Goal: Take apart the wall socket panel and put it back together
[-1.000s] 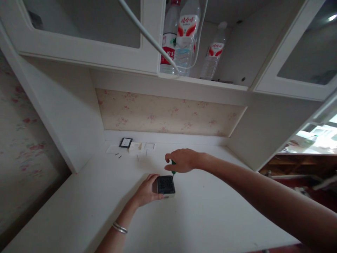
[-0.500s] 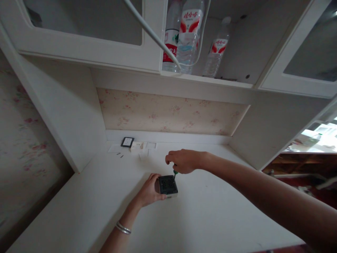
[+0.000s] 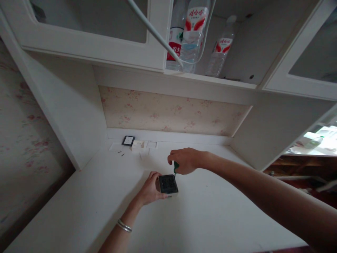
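Observation:
A dark square socket module (image 3: pixel 168 184) lies on the white desk (image 3: pixel 210 218). My left hand (image 3: pixel 150 189), with a bracelet at the wrist, grips the module's left side with curled fingers. My right hand (image 3: pixel 184 160) is closed round a green-handled screwdriver (image 3: pixel 175 168), which stands nearly upright with its tip on the module's upper right corner.
At the back of the desk lie a dark socket plate (image 3: pixel 128 140), white plates and boxes (image 3: pixel 138 144) and small screws (image 3: pixel 121 153). Water bottles (image 3: pixel 193 31) stand on the shelf above. A white cable (image 3: pixel 155 33) hangs down from the top. Cabinet doors flank the shelf.
The view has drifted slightly. My right hand has shifted a little on the screwdriver, whose green handle now shows more. My left hand still holds the module in place.

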`<control>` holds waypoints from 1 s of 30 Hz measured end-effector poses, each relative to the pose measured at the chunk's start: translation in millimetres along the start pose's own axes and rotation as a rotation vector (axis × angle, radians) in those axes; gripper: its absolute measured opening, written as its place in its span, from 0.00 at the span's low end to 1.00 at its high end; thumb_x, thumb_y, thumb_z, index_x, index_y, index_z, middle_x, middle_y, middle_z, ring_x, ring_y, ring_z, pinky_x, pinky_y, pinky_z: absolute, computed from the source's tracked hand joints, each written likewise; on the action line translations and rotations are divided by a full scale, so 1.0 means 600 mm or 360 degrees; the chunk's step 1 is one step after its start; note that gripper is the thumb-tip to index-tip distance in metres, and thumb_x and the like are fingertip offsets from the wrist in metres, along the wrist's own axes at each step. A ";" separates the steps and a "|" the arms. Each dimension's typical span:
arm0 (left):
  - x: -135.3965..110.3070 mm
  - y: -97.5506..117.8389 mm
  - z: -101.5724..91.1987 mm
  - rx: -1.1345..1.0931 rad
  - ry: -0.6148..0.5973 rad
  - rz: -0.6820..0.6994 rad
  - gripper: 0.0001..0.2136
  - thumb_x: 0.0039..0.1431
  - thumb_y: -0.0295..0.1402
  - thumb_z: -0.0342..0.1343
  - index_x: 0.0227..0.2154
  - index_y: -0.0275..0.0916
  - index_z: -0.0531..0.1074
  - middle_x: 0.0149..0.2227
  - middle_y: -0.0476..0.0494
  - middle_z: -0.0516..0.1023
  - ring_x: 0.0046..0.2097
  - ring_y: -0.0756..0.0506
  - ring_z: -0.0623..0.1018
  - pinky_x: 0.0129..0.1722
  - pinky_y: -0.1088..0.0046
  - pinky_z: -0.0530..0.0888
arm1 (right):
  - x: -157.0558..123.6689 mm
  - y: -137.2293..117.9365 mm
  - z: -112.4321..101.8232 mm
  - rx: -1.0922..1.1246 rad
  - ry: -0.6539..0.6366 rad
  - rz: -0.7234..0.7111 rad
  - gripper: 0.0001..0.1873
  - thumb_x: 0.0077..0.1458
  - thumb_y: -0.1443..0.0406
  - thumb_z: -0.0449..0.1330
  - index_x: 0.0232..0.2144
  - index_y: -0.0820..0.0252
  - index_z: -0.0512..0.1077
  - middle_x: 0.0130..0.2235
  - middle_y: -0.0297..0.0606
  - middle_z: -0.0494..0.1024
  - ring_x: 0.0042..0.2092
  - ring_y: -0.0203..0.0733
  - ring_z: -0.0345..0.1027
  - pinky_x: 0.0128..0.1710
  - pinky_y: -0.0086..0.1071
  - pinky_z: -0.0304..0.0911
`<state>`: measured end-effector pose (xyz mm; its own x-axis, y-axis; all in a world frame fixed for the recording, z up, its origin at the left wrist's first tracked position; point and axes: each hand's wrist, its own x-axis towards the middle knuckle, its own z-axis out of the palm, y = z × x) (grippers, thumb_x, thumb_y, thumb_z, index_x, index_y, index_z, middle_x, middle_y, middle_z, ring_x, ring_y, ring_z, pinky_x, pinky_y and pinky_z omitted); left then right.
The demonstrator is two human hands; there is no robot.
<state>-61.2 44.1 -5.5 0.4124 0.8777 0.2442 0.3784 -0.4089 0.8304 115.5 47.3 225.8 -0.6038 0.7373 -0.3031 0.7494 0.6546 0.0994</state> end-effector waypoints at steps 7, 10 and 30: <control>0.001 0.000 0.001 0.0011 0.0024 -0.0009 0.33 0.30 0.37 0.71 0.43 0.37 0.65 0.45 0.42 0.65 0.46 0.41 0.69 0.45 0.68 0.68 | -0.007 0.002 -0.002 0.0027 0.0018 -0.0157 0.20 0.46 0.72 0.55 0.43 0.56 0.71 0.46 0.42 0.72 0.41 0.44 0.70 0.34 0.32 0.60; 0.001 0.005 -0.001 0.0033 0.0029 0.0001 0.32 0.30 0.37 0.71 0.42 0.37 0.65 0.44 0.43 0.65 0.45 0.42 0.69 0.44 0.69 0.68 | -0.009 0.003 0.001 0.0028 0.0027 -0.0066 0.19 0.46 0.65 0.59 0.44 0.55 0.70 0.45 0.43 0.73 0.42 0.48 0.70 0.33 0.34 0.61; -0.004 0.001 0.003 0.0014 0.0035 0.0028 0.36 0.28 0.34 0.71 0.45 0.38 0.64 0.47 0.41 0.64 0.47 0.42 0.69 0.48 0.66 0.68 | -0.017 -0.001 -0.001 0.0028 0.0066 -0.0032 0.14 0.51 0.64 0.57 0.42 0.57 0.71 0.43 0.43 0.73 0.42 0.47 0.69 0.35 0.34 0.61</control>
<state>-60.3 41.5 -6.6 0.4008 0.8756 0.2697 0.3784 -0.4263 0.8216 121.2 39.6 229.5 -0.6295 0.7304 -0.2650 0.7413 0.6668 0.0767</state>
